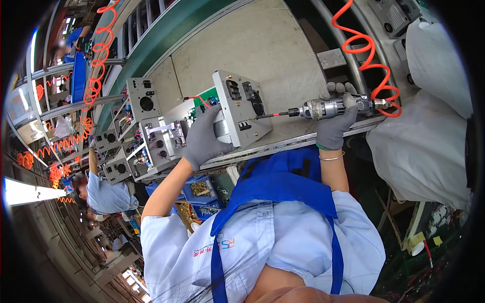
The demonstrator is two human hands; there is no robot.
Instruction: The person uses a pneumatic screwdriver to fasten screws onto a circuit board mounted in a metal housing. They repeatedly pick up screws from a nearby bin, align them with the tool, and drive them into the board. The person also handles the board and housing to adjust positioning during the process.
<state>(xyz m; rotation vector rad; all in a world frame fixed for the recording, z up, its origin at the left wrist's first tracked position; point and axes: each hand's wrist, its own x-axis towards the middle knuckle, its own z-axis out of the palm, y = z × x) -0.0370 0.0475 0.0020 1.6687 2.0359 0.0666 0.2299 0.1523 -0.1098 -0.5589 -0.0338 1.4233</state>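
A grey metal housing [236, 113] with sockets and a fan opening on its panel stands on the workbench in front of me. My left hand [205, 139], in a grey glove, grips its left side, the fingers partly hidden behind the panel. In my right hand [337, 121], also gloved, lies a silver air screwdriver [323, 108], held level with its bit pointing left. The bit's tip meets the panel or is very close to it, beside a small socket. Behind the housing show a green circuit board [209, 95] and a red wire [194, 98].
More grey housings [144, 100] with boards line the bench at the left. Blue bins [202, 189] of small screws sit below the bench edge. An orange coiled air hose [371, 55] hangs at the right. Pale cloth [424, 146] covers something there. Another person [108, 194] works at far left.
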